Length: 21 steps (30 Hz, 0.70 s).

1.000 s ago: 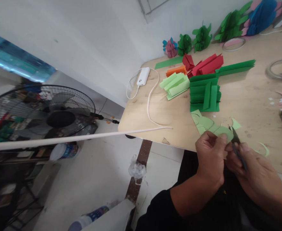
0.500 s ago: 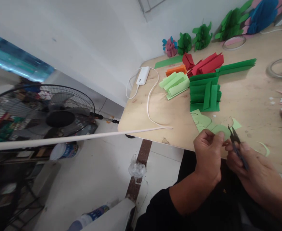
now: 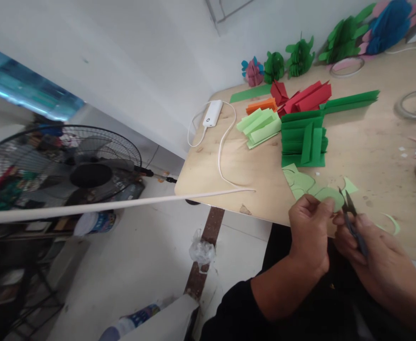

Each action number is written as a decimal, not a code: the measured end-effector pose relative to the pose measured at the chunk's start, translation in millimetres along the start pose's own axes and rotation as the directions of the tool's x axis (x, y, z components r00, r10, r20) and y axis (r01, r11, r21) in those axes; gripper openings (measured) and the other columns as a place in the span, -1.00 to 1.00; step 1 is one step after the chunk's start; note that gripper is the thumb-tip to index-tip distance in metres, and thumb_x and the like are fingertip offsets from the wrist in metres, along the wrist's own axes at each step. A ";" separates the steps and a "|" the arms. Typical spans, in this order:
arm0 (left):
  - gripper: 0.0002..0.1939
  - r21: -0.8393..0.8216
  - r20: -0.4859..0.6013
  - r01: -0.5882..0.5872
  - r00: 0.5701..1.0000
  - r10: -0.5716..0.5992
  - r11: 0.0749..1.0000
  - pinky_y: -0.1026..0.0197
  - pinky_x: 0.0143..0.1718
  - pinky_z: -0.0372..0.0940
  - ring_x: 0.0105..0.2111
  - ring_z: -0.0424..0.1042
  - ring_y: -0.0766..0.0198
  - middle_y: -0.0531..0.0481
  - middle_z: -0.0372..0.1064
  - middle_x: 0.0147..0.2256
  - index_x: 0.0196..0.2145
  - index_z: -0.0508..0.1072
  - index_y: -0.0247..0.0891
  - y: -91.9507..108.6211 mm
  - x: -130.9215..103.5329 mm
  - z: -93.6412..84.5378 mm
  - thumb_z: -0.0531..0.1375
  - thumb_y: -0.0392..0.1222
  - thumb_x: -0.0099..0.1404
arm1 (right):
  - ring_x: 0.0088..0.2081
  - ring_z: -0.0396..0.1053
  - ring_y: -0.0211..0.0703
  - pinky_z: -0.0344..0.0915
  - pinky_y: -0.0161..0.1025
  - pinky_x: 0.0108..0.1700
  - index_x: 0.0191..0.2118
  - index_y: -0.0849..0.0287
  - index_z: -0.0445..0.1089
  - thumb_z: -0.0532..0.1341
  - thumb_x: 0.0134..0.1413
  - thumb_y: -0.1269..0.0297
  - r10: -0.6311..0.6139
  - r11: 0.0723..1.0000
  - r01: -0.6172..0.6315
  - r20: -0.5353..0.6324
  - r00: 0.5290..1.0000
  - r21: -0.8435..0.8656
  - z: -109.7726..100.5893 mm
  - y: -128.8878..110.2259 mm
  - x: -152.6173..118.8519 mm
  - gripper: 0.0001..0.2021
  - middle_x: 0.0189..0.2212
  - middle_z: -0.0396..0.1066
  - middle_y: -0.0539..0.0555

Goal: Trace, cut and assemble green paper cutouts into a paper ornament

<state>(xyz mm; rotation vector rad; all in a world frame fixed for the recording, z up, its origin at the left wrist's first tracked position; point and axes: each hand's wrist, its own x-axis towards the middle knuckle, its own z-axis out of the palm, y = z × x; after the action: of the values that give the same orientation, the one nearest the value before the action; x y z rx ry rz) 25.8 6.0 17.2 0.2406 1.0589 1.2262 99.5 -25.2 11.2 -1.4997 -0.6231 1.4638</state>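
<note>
Pale-green paper (image 3: 332, 193) | I see left hand (image 3: 310, 234) pinching it, likely for steadiness | right hand (image 3: 376, 248) grips scissors (image 3: 350, 206) beside paper

You have soft, fairly even daylight-pale light on the table (image 3: 208, 166). A white glare streak crosses the blue panel (image 3: 26, 94) at ten o'clock, while the clutter (image 3: 5, 293) at eight sinks into gloom. Your sleeve (image 3: 238, 308) near six blots to black. A faint shadow lies under the green strip (image 3: 353, 101) at two. Your left hand (image 3: 310, 232) and right hand (image 3: 381, 246), at four, look slightly soft; wide-angle stretching warps the edges.
</note>
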 end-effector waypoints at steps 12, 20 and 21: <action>-0.64 0.189 0.192 0.029 0.979 -0.065 0.982 0.30 -0.36 0.15 -0.52 0.18 0.45 0.11 0.22 -0.57 -0.59 0.29 -0.31 -3.4 4.2 -26.0 0.37 -0.06 -0.06 | -0.62 -0.06 -0.34 0.00 -0.29 -0.62 -0.68 0.13 0.17 0.19 -0.08 -0.10 0.067 0.998 -0.068 0.049 0.997 0.018 -26.9 15.3 7.0 -0.56 -0.71 0.00 -0.06; -0.61 0.317 0.215 0.066 0.967 -0.140 0.946 0.36 -0.56 0.08 -0.62 0.18 0.47 0.12 0.23 -0.62 -0.55 0.31 -0.31 0.4 3.3 -33.6 0.36 0.03 -0.06 | -0.55 0.00 -0.36 0.01 -0.33 -0.57 -0.53 0.12 0.21 0.38 -0.33 0.05 0.094 0.995 -0.094 -0.028 0.995 0.022 -30.8 19.7 13.3 -0.63 -0.61 0.09 -0.10; -0.62 0.313 0.206 0.061 0.970 -0.130 0.948 0.36 -0.58 0.08 -0.64 0.18 0.48 0.13 0.23 -0.63 -0.55 0.30 -0.31 1.5 3.2 -33.0 0.36 0.03 -0.05 | -0.55 0.00 -0.36 0.01 -0.34 -0.57 -0.53 0.12 0.21 0.38 -0.33 0.05 0.096 0.995 -0.095 -0.033 0.995 0.017 -30.1 20.1 13.2 -0.63 -0.61 0.09 -0.10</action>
<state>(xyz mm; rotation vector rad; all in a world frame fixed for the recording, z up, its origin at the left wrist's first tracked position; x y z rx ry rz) -0.5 -2.9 -1.1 0.5478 1.0462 0.9195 125.8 -30.8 -16.5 -1.5572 -0.5248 1.5089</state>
